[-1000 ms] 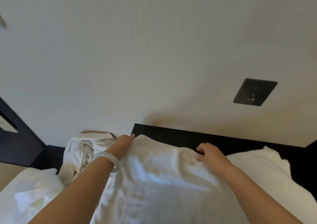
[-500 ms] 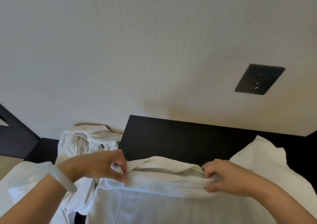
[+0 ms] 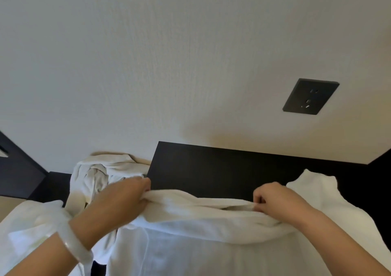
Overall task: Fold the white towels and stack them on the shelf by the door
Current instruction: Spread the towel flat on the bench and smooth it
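Okay, white towel (image 3: 201,218) is stretched between my two hands, low centre of view, in front of a black panel (image 3: 211,170). Its top edge is bunched into a thick soft roll that sags a little in the middle. Below the roll the cloth runs flat and smooth down to the bottom of the view. Fabric looks like terry with a fuzzy nap, creamy in shade, bluish-white where light hits. My left hand (image 3: 120,199) is clenched round the left end of the rolled edge, fingers curled under it. My right hand (image 3: 275,201) pinches the right end, fingers tucked in on the cloth. There's a translucent, glassy bangle (image 3: 74,248) on my left wrist. Behind the left hand a second towel (image 3: 95,174) sits in a crumpled heap against the wall (image 3: 148,64), twisted folds, same fuzzy stuff. More white cloth (image 3: 27,218) lies lower left, rumpled. Right of my right hand is a white pillow (image 3: 321,193), puffy, with a pointed corner. The panel is matte, flat, straight-edged. The wall is off-white, finely grained; a dark square socket plate (image 3: 310,97) sits on it, upper right
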Demonstrator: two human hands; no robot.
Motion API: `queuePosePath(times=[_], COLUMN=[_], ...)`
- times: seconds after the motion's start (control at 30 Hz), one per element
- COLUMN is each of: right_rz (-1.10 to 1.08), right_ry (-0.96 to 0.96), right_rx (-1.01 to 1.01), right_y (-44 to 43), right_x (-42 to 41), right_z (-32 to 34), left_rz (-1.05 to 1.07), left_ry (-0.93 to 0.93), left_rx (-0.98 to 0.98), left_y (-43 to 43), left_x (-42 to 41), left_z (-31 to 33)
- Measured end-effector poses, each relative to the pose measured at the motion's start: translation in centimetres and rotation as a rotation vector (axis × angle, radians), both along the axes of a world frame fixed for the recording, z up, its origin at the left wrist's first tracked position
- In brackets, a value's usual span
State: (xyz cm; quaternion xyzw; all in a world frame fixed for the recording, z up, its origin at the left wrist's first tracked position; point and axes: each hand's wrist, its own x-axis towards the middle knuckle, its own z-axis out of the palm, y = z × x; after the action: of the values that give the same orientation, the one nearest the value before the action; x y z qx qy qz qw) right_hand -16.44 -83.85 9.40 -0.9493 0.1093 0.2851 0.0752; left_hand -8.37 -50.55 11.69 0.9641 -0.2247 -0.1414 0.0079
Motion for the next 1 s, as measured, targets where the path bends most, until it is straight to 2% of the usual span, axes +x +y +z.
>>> queuePosePath(times=[0.07, 0.13, 0.2, 0.33, 0.4, 0.43, 0.53, 0.6, 0.7, 0.73, 0.8, 0.93, 1.0], right_rz=[-0.087, -0.213, -0.362, -0.558, -0.648, -0.632, -0.381, -0.224, -0.115, -0.082, -0.039, -0.036, -0.082], right_ry=[-0.100, -0.226, -0.336, -0.532, -0.632, -0.684, -0.684, -0.654, -0.535, -0.449, -0.324, -0.320, -0.464], right_rx=[0.115, 0.295, 0.428, 0.508, 0.595, 0.566, 0.313, 0.249, 0.256, 0.250, 0.249, 0.348, 0.380], right_y=[-1.4, -2.7, -3.5, -3.7, -3.1, -2.7, -1.3, -1.4, -2.7, -3.1, -3.7, -3.7, -3.6], right_x=[1.4, 3.0, 4.9, 9.7, 11.4, 11.9, 11.2, 10.0, 9.3, 9.3, 9.7, 11.0, 11.8], right_z=[0.0, 0.7, 1.1, 0.7, -0.6, -1.5, -4.1, -5.5, -6.0, -5.7, -5.4, -4.8, -4.7], left_rz=[0.034, 0.085, 0.165, 0.464, 0.572, 0.577, 0.513, 0.421, 0.097, -0.027, -0.203, -0.350, -0.333], left_ry=[-0.108, -0.143, -0.043, 0.236, 0.286, 0.289, 0.210, 0.115, 0.004, 0.015, 0.098, 0.117, 0.147], left_rx=[0.043, -0.015, -0.185, -0.618, -0.699, -0.671, -0.463, -0.382, -0.469, -0.482, -0.386, -0.179, -0.108], left_y=[-0.2, -0.6, -1.3, -3.2, -3.9, -4.0, -3.6, -2.9, -2.0, -1.9, -2.2, -4.0, -4.2], left_x=[2.0, 4.6, 7.3, 12.5, 14.5, 15.4, 16.3, 15.8, 15.2, 15.1, 15.0, 15.6, 16.4], left_z=[1.4, 2.7, 3.7, 3.2, 1.6, 0.3, -3.9, -6.2, -6.9, -6.7, -6.3, -6.6, -6.8])
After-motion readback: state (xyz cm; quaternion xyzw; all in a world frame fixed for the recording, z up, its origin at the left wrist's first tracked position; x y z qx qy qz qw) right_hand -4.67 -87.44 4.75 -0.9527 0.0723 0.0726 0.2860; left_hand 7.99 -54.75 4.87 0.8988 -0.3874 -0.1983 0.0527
